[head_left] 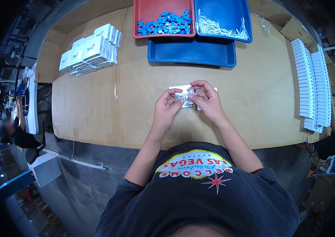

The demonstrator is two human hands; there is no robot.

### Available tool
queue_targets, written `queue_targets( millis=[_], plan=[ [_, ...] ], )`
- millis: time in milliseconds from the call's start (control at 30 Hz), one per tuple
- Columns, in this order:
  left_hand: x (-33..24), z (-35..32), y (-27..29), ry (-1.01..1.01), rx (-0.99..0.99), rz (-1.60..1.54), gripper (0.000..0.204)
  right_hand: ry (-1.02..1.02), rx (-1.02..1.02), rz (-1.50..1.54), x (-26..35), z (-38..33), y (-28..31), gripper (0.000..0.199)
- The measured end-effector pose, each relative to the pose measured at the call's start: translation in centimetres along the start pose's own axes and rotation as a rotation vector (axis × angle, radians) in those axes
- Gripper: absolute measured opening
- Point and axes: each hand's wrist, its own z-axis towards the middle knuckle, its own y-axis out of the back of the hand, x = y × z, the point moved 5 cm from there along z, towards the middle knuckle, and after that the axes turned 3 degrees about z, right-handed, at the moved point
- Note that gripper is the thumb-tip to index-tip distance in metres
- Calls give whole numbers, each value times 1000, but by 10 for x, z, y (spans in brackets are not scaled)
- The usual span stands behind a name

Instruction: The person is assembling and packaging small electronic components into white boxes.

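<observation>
Small clear crinkly plastic bag [186, 94] sits at the middle of the frame, pinched between both hands just above the cardboard-covered bench [96, 110]. Largest first: that bench, then the empty blue plastic tray [191, 53], the red tray of small blue parts [144, 15] and the blue tray of white sticks [230, 12] at the top, and stacked white boxes [92, 51] at upper left. Left hand [166, 108] and right hand [209, 100] each have fingertips closed on the bag. Holding its edges lightly should, I judge, keep the mouth from crumpling.
</observation>
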Motion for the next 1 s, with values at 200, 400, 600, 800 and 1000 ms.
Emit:
queue_targets(
  millis=[200, 400, 600, 800, 1000],
  plan=[
    [-1, 1, 3, -13, -4, 38, 28, -156, 55, 116, -4, -1, 5, 31],
    [6, 2, 14, 47, 71, 138, 30, -175, 75, 121, 5, -1, 3, 35],
    [1, 1, 8, 63, 66, 68, 27, -186, 78, 125, -2, 0, 9, 33],
    [7, 1, 14, 53, 42, 98, 26, -285, 206, 171, 3, -1, 2, 32],
    [-2, -2, 8, 10, 55, 113, 27, -230, 188, 128, 1, 3, 8, 29]
  ],
)
